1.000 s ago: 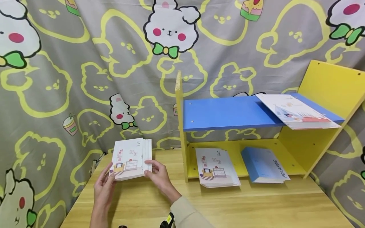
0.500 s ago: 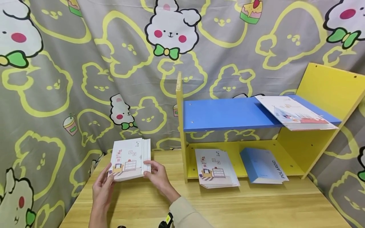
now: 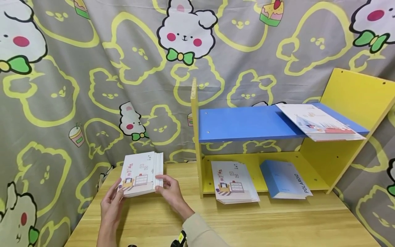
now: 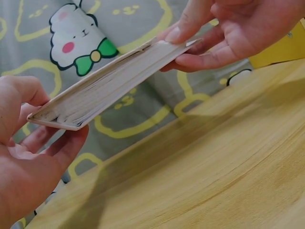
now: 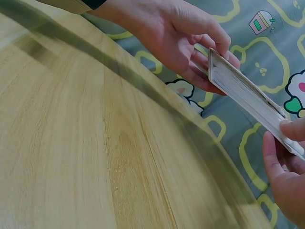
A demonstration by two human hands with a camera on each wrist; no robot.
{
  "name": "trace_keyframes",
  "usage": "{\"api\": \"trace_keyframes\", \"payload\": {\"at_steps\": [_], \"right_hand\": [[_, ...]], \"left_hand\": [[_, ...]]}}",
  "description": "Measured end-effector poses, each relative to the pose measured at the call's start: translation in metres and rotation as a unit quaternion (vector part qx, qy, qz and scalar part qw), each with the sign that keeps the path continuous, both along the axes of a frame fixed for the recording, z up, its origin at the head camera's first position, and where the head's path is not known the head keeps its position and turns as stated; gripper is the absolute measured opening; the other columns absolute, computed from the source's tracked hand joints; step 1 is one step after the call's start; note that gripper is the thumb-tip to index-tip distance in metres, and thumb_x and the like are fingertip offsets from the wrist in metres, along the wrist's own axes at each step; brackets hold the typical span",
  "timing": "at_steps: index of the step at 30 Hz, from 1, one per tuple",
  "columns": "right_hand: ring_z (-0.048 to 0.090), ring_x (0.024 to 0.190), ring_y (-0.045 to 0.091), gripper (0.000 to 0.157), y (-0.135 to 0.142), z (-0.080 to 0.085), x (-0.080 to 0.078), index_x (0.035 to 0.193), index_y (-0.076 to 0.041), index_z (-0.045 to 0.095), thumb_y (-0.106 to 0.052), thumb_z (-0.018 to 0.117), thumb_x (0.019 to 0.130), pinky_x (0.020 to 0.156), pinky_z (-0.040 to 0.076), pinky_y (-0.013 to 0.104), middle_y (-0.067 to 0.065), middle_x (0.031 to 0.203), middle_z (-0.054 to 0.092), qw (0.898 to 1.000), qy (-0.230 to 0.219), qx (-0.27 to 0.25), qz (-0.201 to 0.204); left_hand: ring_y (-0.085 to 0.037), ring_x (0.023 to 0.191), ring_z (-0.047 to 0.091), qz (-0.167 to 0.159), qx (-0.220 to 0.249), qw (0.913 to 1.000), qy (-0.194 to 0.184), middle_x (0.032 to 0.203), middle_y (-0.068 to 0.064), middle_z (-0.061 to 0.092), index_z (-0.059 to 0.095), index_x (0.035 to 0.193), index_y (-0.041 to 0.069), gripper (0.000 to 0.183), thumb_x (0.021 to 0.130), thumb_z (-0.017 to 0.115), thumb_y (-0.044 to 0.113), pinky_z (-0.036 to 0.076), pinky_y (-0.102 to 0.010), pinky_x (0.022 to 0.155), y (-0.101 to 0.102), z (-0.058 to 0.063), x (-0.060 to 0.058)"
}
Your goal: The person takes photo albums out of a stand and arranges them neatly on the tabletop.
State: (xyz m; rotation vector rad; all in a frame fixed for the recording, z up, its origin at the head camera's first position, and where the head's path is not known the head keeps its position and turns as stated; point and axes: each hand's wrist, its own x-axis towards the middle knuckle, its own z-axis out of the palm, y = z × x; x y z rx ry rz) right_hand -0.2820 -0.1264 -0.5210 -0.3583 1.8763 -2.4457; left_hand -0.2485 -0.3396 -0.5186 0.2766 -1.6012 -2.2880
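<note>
A white photo album (image 3: 139, 173), its cover printed with an armchair and a chest of drawers, is held above the wooden table in the head view. My left hand (image 3: 111, 202) grips its lower left corner, thumb on the cover and fingers beneath. At the right edge, my right hand (image 3: 172, 192) pinches the album between thumb and fingers. The left wrist view shows the album (image 4: 105, 88) side-on and tilted, its page edges between the two covers. Shadows of album and hands fall on the table (image 5: 86, 143) in the right wrist view.
Right of the hands stands a yellow and blue shelf (image 3: 247, 121). A similar white album (image 3: 231, 178) and a blue album marked POLAROID (image 3: 285, 180) jut from its lower level. Another white album (image 3: 318, 120) overhangs the blue board. A patterned curtain (image 3: 92, 85) hangs behind.
The held album's far edge has dipped slightly; both hands keep the same grip. The head view has shifted a little. The albums on the shelf stay put.
</note>
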Motion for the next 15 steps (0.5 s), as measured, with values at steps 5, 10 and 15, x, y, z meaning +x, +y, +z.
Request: {"api": "trace_keyframes", "payload": {"at_steps": [5,10,15], "right_hand": [[0.067,0.096,0.019,0.042,-0.0011,-0.0036,-0.0006,0.124,-0.001,0.069,0.016,0.066,0.086,0.079,0.061,0.028,0.011,0.114,0.066,1.0,-0.006,-0.002,-0.003],[0.067,0.096,0.019,0.042,-0.0019,-0.0057,-0.0015,0.124,-0.001,0.069,0.015,0.066,0.086,0.08,0.061,0.028,0.012,0.113,0.065,1.0,-0.016,-0.007,-0.002],[0.067,0.093,0.018,0.042,-0.0014,-0.0066,-0.0019,0.126,0.0,0.069,0.016,0.064,0.086,0.079,0.061,0.029,0.013,0.113,0.065,1.0,-0.017,-0.006,0.001]], "left_hand": [[-0.005,0.108,0.065,-0.01,0.014,0.9998,0.014,0.124,0.014,0.066,0.043,0.154,0.003,0.053,0.103,0.059,0.002,0.057,-0.019,0.085,-0.0005,-0.0021,0.0002],[-0.005,0.107,0.065,-0.022,0.014,0.9995,0.015,0.121,0.015,0.068,0.041,0.155,0.002,0.055,0.103,0.058,0.0,0.057,-0.019,0.083,-0.0018,-0.0027,0.0016],[-0.005,0.108,0.064,-0.025,0.011,0.9996,0.012,0.121,0.014,0.067,0.04,0.156,0.002,0.056,0.102,0.057,-0.002,0.057,-0.019,0.082,-0.0023,-0.0029,0.0009]]}}
